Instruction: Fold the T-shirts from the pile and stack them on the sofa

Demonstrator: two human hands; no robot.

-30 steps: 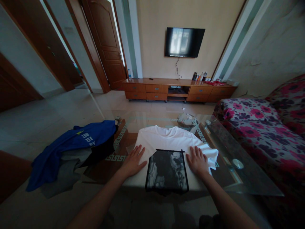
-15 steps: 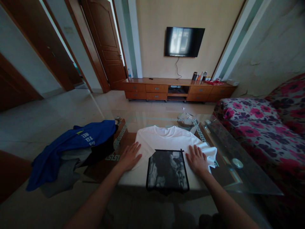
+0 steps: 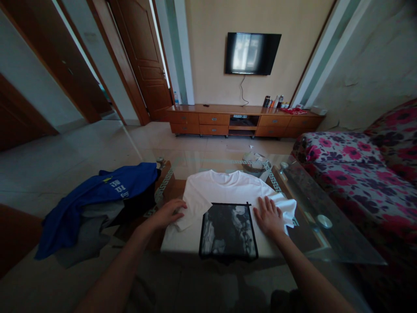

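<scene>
A white T-shirt (image 3: 221,184) with a dark printed panel (image 3: 230,232) lies spread on the glass table, its collar away from me. Its left sleeve is folded in over the body, the tip reaching the print's corner. At that sleeve's outer edge is my left hand (image 3: 168,214), fingers slightly bent, thumb apart from them, nothing visibly gripped. My right hand (image 3: 269,216) rests flat on the shirt just right of the print, fingers spread. The right sleeve (image 3: 286,208) sticks out beyond it, rumpled. The shirt's lower edge hangs over the near side of the table.
Blue, grey and black clothes (image 3: 97,191) are heaped at the left, hanging off the glass table (image 3: 345,243). A flower-patterned sofa (image 3: 345,174) stands on the right. Under the glass at the far side is a basket-like thing (image 3: 254,163). Beyond is a low wooden cabinet (image 3: 213,118).
My left hand has slid left from lying flat on the folded sleeve to its outer edge, with fingers more bent. The right hand stays on the shirt.
</scene>
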